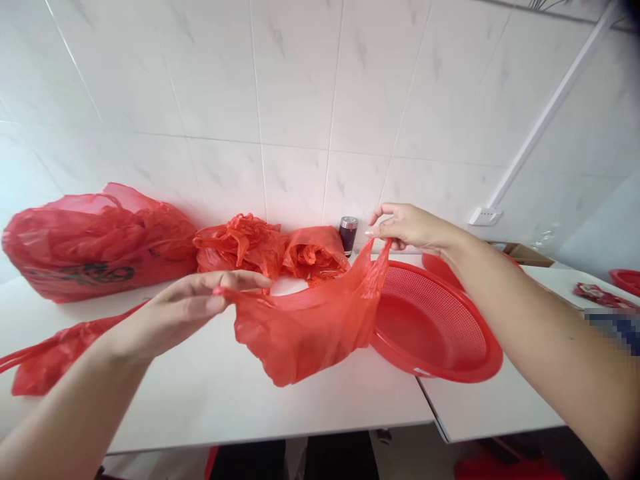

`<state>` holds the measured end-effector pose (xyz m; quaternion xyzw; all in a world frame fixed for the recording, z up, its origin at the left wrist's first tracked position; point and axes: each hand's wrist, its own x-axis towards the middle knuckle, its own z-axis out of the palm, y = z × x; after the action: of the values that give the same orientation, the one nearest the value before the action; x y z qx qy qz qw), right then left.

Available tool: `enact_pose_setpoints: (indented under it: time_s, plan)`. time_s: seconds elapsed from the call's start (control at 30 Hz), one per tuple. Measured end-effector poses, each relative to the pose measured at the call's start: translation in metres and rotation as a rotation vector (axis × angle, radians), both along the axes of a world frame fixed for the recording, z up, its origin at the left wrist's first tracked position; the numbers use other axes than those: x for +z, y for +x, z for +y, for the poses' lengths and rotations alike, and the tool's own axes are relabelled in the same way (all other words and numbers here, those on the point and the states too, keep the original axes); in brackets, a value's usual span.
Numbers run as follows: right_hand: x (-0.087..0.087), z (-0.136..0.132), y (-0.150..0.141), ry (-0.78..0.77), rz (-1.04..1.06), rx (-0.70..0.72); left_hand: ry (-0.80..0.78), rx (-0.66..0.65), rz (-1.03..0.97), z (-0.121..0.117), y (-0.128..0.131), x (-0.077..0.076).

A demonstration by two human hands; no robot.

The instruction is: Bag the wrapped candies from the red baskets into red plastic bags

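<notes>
A thin red plastic bag (310, 327) hangs stretched between my two hands above the white table. My left hand (185, 303) pinches its left handle between thumb and fingers. At the upper right, my right hand (400, 227) grips the other handle, with the index finger raised off it. The bag sags in the middle and looks thin; its inside is hidden from me. Its right side overlaps the rim of a red perforated plastic basin (425, 327). Below my left forearm lies another red plastic bag (55, 357), flattened and long.
A large stuffed red bag (100, 247) stands at the back left. Crumpled red bags (240, 247) and a folded red bag (317, 250) lie along the tiled wall, beside a dark flask (349, 233). A table seam runs under the basin. A cardboard box (525, 255) is at right.
</notes>
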<state>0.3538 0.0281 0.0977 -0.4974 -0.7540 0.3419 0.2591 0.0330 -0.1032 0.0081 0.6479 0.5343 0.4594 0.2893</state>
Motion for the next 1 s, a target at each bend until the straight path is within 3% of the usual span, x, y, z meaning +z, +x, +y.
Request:
enact_pose_setpoints:
  time_s: [0.13,0.3,0.37,0.43,0.5,0.6,0.73,0.83,0.9,1.0]
  plan:
    - [0.002,-0.011,-0.026,0.013,0.0,0.117,-0.059,-0.17,-0.103,0.009,0.023,0.005]
    - [-0.013,-0.038,-0.094,0.056,0.22,0.39,-0.238,-0.397,-0.185,0.034,0.041,0.015]
    - [-0.03,-0.043,-0.119,0.171,0.34,0.461,-0.303,-0.354,-0.202,0.044,0.043,0.011]
    - [-0.05,-0.04,-0.135,0.344,0.432,0.378,-0.323,-0.26,-0.252,0.051,0.041,0.004]
    - [-0.069,-0.032,-0.14,0.399,0.429,0.288,-0.327,-0.215,-0.308,0.055,0.036,-0.002]
    - [-0.089,-0.024,-0.133,0.257,0.348,0.306,-0.335,-0.223,-0.324,0.057,0.026,-0.009]
    - [-0.089,-0.051,-0.123,0.275,0.427,0.255,-0.357,-0.299,-0.338,0.058,0.014,-0.012]
    - [-0.084,-0.079,-0.121,0.286,0.494,0.38,-0.35,-0.39,-0.325,0.056,0.006,-0.009]
    - [-0.09,-0.083,-0.123,0.323,0.544,0.353,-0.351,-0.443,-0.249,0.053,0.002,-0.006]
    - [-0.114,-0.064,-0.129,0.245,0.542,0.25,-0.278,-0.425,0.115,0.048,0.004,-0.007]
